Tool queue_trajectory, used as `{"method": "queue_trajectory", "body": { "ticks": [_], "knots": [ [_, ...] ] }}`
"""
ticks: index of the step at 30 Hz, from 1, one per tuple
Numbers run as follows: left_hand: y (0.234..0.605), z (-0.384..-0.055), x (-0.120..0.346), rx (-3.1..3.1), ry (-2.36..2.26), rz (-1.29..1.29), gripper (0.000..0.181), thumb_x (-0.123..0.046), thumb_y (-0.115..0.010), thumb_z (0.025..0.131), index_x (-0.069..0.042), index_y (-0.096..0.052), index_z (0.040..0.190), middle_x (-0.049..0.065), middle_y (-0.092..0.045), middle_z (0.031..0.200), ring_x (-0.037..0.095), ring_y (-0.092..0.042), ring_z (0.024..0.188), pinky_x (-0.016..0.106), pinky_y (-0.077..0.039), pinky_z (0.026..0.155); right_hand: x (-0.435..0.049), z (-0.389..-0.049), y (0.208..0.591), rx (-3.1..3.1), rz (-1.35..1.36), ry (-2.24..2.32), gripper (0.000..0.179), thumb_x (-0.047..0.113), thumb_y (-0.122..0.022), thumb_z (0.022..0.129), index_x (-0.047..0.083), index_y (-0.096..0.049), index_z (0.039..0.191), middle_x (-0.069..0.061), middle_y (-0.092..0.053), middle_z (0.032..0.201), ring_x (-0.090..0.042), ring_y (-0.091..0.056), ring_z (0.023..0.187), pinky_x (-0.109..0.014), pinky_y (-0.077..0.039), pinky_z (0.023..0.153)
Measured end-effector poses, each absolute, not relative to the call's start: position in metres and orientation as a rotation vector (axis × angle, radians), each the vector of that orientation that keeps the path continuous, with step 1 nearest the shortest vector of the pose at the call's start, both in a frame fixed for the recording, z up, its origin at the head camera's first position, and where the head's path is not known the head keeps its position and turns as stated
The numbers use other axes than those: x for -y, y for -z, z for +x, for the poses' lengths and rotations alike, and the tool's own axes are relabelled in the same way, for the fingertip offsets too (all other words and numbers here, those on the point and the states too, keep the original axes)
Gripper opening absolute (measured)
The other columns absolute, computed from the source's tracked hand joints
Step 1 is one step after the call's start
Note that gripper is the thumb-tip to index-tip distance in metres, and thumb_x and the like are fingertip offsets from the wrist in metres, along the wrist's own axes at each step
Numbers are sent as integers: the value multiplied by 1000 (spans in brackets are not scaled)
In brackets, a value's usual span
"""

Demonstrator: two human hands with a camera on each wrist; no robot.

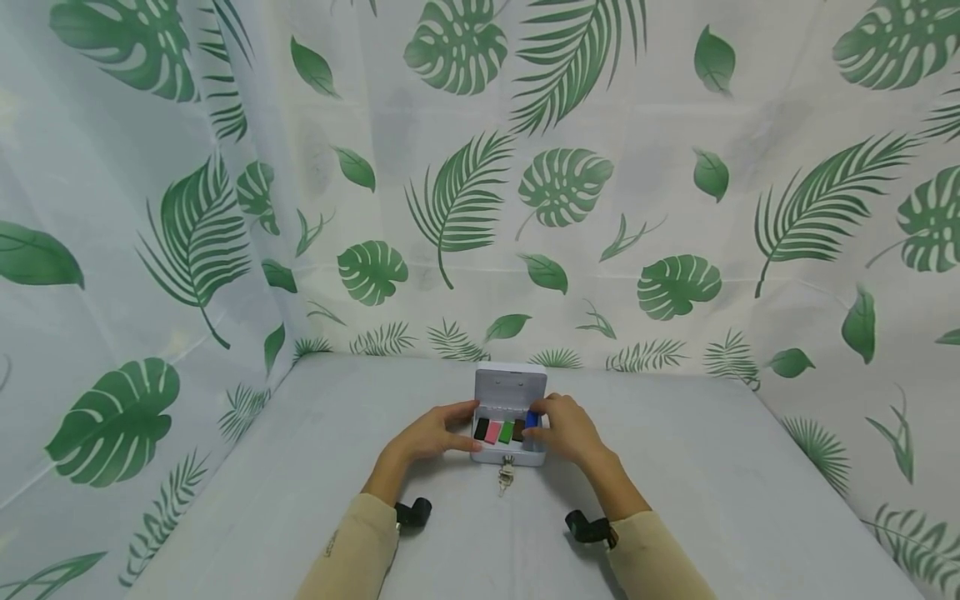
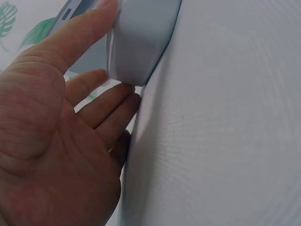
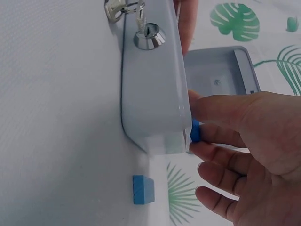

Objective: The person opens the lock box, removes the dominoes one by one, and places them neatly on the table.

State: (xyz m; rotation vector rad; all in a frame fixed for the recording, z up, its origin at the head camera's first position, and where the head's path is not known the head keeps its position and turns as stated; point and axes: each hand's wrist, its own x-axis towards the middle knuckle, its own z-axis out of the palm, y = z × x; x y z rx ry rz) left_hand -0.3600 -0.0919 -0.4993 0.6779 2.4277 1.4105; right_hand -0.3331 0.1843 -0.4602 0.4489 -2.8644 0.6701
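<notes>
A small grey metal cash box [image 1: 491,457] stands on the table with its lid [image 1: 510,387] raised. Inside, side by side, lie a black block [image 1: 482,429], a pink block [image 1: 492,432], a green block [image 1: 507,432] and a brown block [image 1: 518,430]. At the right end, my right hand [image 1: 567,427] pinches a blue block [image 1: 532,419] between thumb and finger, at the box's rim. My left hand [image 1: 433,431] holds the box's left end, thumb at the front corner and fingers toward the back. In the left wrist view the thumb [image 2: 80,40] lies over the rim.
Keys [image 1: 506,477] hang from the lock [image 3: 149,36] on the box's front wall. Another blue block [image 3: 143,189] lies on the table beside the box's right end. Leaf-printed curtains [image 1: 480,208] rise behind and at both sides of the white table [image 1: 300,442].
</notes>
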Motion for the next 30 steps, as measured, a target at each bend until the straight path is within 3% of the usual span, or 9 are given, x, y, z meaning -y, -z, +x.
{"method": "queue_trajectory", "body": {
  "ticks": [8,20,30],
  "knots": [
    [499,-360,92,-2435,-1403,683,90,-40,-88,83,-18,-44,159,3,-49,161,27,-42,152,54,-27,127,-185,-330,457,2844,470,-690,34,20,-87,85,2,-77,112,-15,-75,111,-35,-68,107,-52,-56,92],
    [500,-361,91,-2451,-1392,675,93,-43,-89,81,-20,-44,159,1,-49,161,23,-42,153,51,-27,128,-193,-330,451,2891,414,-725,41,19,-82,90,3,-72,126,-16,-72,122,-36,-66,117,-56,-54,102],
    [499,-360,92,-2443,-1405,681,91,-40,-89,82,-18,-45,159,4,-49,161,27,-41,153,54,-26,128,-206,-332,447,2918,383,-710,39,19,-82,90,1,-73,124,-17,-72,121,-39,-66,117,-57,-54,100]
  ]
}}
